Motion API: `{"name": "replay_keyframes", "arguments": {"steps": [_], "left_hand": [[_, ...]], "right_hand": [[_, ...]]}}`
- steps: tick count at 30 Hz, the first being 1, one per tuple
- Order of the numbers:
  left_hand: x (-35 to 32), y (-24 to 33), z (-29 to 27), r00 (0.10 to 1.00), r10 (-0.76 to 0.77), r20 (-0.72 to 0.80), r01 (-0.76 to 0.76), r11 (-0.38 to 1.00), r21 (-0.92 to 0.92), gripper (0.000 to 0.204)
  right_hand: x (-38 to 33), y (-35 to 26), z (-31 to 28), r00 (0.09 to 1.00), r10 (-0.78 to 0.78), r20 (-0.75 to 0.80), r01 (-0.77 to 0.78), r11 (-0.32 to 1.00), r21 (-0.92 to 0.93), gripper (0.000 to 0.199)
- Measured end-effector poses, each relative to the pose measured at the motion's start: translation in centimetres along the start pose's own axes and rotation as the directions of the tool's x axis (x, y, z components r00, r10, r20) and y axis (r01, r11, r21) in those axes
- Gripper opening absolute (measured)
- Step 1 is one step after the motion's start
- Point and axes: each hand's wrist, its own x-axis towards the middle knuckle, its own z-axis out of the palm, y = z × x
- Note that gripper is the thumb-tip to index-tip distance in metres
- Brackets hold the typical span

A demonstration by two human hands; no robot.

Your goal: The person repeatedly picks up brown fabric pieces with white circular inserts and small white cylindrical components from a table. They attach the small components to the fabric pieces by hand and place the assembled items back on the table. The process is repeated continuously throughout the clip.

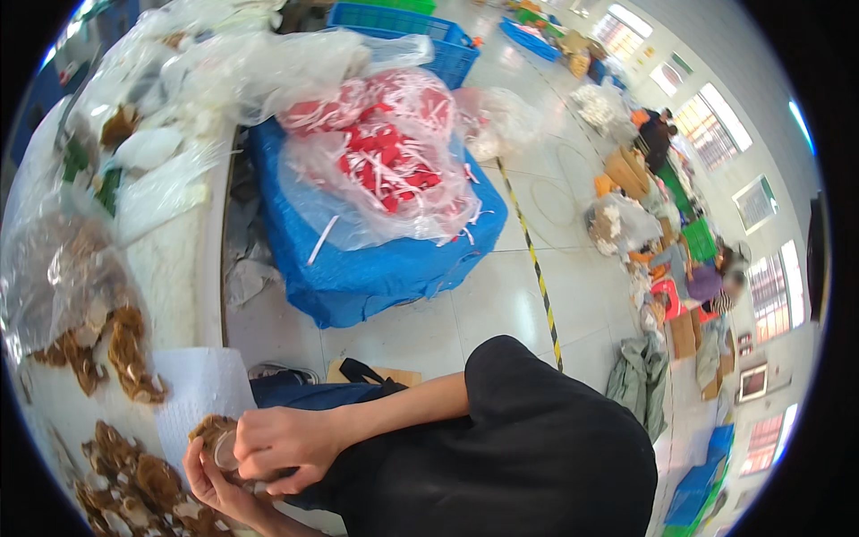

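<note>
Close to the table's near edge, both my hands meet at a small brown plush piece (pixel 211 431) with a pale round part (pixel 225 453) on it. From below and the left, my left hand (pixel 213 488) holds the piece between thumb and fingers. My right hand (pixel 284 445) lies over its right side with the fingers curled in a pinch; what sits between those fingertips is hidden. Under the piece a white textured sheet (pixel 199 371) lies on the table. More brown plush pieces (pixel 134 470) with white bits are heaped left of my hands.
A clear bag (pixel 67 277) spills brown plush pieces (pixel 134 353) onto the white table (pixel 170 268). Beyond it stands a blue-covered stack (pixel 385 282) bearing a clear bag of red and white pieces (pixel 389 166). Blue crates (pixel 447 58) stand behind. People (pixel 658 139) sit among goods at right.
</note>
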Motion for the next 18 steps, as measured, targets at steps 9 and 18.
{"name": "replay_keyframes", "arguments": {"steps": [9, 18], "left_hand": [[-2.2, 2.8, 5.1, 0.998, -0.007, 0.060, 0.010, 0.999, -0.053, 0.016], [-3.2, 2.2, 2.3, 0.996, -0.051, 0.070, 0.063, 0.982, -0.178, 0.013]], "right_hand": [[-0.1, 0.5, -0.6, 0.903, 0.425, -0.054, -0.425, 0.905, 0.028, 0.052], [0.3, 0.9, 1.0, 0.909, 0.394, 0.136, -0.386, 0.919, -0.087, 0.051]]}}
